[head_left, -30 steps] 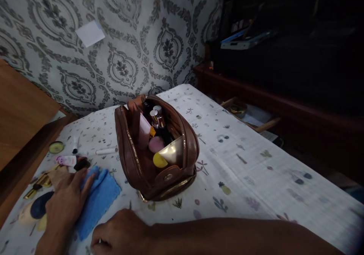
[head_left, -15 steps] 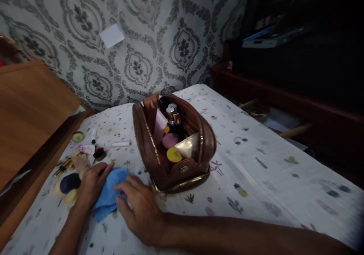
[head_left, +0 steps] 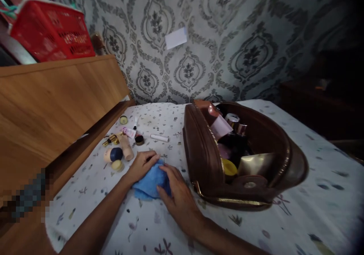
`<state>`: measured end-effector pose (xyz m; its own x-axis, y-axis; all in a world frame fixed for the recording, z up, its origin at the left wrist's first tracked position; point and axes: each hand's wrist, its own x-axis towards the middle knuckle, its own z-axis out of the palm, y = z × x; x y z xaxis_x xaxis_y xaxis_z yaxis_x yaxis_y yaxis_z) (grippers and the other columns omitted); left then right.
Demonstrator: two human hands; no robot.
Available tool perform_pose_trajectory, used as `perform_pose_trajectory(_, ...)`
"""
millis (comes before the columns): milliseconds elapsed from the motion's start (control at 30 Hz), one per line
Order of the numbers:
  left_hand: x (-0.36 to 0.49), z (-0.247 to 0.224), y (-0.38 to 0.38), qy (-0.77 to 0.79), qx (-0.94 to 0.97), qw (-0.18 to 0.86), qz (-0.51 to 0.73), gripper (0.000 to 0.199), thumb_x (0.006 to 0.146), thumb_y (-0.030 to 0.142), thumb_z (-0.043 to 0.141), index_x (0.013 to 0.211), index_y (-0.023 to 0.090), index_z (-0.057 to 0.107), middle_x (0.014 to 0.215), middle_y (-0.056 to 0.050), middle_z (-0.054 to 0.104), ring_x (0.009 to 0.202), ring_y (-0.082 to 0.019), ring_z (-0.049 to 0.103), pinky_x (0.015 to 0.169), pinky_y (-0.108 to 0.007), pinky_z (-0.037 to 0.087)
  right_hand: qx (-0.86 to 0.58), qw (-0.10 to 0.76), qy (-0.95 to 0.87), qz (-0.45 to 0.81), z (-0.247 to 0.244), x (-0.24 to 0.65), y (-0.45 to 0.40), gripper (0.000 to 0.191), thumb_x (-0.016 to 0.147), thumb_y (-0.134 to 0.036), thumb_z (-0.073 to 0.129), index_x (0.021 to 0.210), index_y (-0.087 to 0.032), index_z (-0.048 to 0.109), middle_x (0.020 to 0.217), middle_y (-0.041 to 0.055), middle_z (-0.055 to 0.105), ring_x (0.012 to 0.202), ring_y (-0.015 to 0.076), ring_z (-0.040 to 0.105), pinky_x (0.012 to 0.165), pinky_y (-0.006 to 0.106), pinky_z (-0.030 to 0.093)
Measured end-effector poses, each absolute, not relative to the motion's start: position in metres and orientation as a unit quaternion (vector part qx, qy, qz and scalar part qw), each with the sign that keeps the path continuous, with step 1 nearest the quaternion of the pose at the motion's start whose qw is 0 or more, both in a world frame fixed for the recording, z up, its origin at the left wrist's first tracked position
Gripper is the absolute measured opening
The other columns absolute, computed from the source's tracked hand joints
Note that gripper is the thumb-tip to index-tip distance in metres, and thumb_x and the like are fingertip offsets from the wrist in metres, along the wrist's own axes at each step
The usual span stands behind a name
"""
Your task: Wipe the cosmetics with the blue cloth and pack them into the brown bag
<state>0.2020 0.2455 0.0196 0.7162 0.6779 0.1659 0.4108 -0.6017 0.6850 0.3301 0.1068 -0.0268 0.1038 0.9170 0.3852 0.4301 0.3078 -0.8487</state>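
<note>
A crumpled blue cloth (head_left: 150, 183) lies on the patterned white sheet between my two hands. My left hand (head_left: 142, 166) has its fingers closed on the cloth's upper left edge. From the right, my right hand (head_left: 179, 196) grips the cloth, thumb below and fingers on top. Just right of it stands an open brown bag (head_left: 200, 145) with gold zips, holding a yellow round item (head_left: 229, 167), a gold pouch (head_left: 254, 165), a pink item (head_left: 221, 127) and silver-capped bottles.
Left of the hands lie a navy-capped bottle (head_left: 116, 154), a beige tube (head_left: 126, 147), a white tube (head_left: 159, 138), a dark-rimmed jar (head_left: 139, 140) and other cosmetics. A wooden panel (head_left: 65, 92) borders the left, with a red basket (head_left: 57, 31) above it.
The view has shifted left and closer, bringing the red basket into sight. My right hand has closed in on the cloth, which is now more bunched between both hands.
</note>
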Motion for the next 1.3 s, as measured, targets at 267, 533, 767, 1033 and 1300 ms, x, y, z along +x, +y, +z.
perform_pose_trajectory(267, 0.188, 0.049, 0.238, 0.203, 0.939, 0.277, 0.031, 0.070, 0.074, 0.065, 0.071, 0.128, 0.023, 0.055, 0.122, -0.009, 0.060, 0.115, -0.028, 0.057, 0.099, -0.038, 0.043, -0.584, 0.525, -0.550, 0.285, -0.029, 0.333, 0.109, 0.044, 0.087, -0.025, 0.048, 0.130, -0.019, 0.043, 0.130, 0.0134, 0.060, 0.120, 0.0252, 0.059, 0.104, 0.047, 0.048)
perform_pose_trajectory(533, 0.191, 0.041, 0.238, 0.226, 0.948, 0.223, 0.027, 0.045, 0.090, 0.062, 0.052, 0.096, 0.019, 0.063, 0.098, -0.004, 0.058, 0.093, -0.022, 0.060, 0.083, -0.031, 0.045, -0.586, 0.550, -0.530, 0.271, -0.035, 0.336, 0.109, 0.051, 0.084, -0.023, 0.048, 0.134, -0.019, 0.042, 0.131, 0.0140, 0.060, 0.119, 0.0240, 0.061, 0.105, 0.047, 0.048)
perform_pose_trajectory(767, 0.192, 0.031, 0.242, 0.257, 0.930, 0.242, 0.106, 0.031, 0.100, 0.042, 0.041, 0.089, 0.019, 0.057, 0.085, -0.003, 0.062, 0.082, -0.020, 0.061, 0.078, -0.029, 0.045, -0.602, 0.550, -0.525, 0.244, -0.037, 0.332, 0.111, 0.050, 0.083, -0.022, 0.048, 0.134, -0.020, 0.045, 0.129, 0.0134, 0.060, 0.115, 0.0242, 0.062, 0.099, 0.046, 0.052)
perform_pose_trajectory(1033, 0.187, 0.029, 0.241, 0.300, 0.926, 0.174, 0.149, 0.046, 0.086, 0.004, 0.035, 0.119, 0.022, 0.061, 0.114, -0.007, 0.059, 0.107, -0.021, 0.058, 0.093, -0.033, 0.046, -0.618, 0.530, -0.549, 0.188, -0.032, 0.326, 0.111, 0.047, 0.086, -0.034, 0.053, 0.130, -0.019, 0.047, 0.127, 0.0145, 0.059, 0.112, 0.0276, 0.062, 0.095, 0.048, 0.053)
perform_pose_trajectory(1300, 0.177, 0.049, 0.240, 0.162, 0.961, 0.221, 0.021, 0.048, 0.084, 0.058, 0.064, 0.117, 0.022, 0.063, 0.111, -0.007, 0.055, 0.106, -0.024, 0.057, 0.092, -0.032, 0.047, -0.635, 0.500, -0.569, 0.151, -0.024, 0.330, 0.105, 0.015, 0.086, -0.033, 0.055, 0.094, -0.021, 0.055, 0.095, 0.0081, 0.061, 0.089, 0.0239, 0.063, 0.080, 0.039, 0.053)
